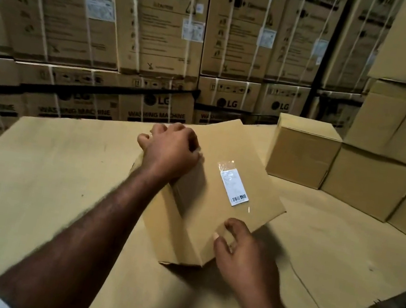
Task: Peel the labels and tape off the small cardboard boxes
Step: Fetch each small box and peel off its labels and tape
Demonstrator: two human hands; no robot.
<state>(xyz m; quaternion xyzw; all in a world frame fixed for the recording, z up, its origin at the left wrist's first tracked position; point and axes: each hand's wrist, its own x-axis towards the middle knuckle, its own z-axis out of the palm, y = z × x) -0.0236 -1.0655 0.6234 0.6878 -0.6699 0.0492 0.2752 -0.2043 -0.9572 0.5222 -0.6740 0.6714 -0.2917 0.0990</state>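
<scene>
Fingers [231, 226] of the right hand [244, 253] are spread and pressed flat against the near corner of the small cardboard box [203, 208], steadying it rather than closing round anything. The left hand [169, 152] reaches across from the lower left, knuckles up, its fingers curled over the far upper edge of the same box; their tips are hidden behind the hand, so whether they pinch tape or only the cardboard edge I cannot tell. The box sits tilted on a work surface [42, 180] covered in flat cardboard sheeting, roughly in the middle of the view, its broad top face turned towards the camera. On that face, right of centre, a white label [233, 185] with a barcode at its lower end lies under a strip of clear glossy tape [224, 163], both still stuck down. Another plain box [302, 155] stands on the surface further back to the right, well apart from the held one, with larger plain cartons [392, 149] stacked just beside it. Behind the surface rises a wall of strapped washing machine cartons [159, 24].
</scene>
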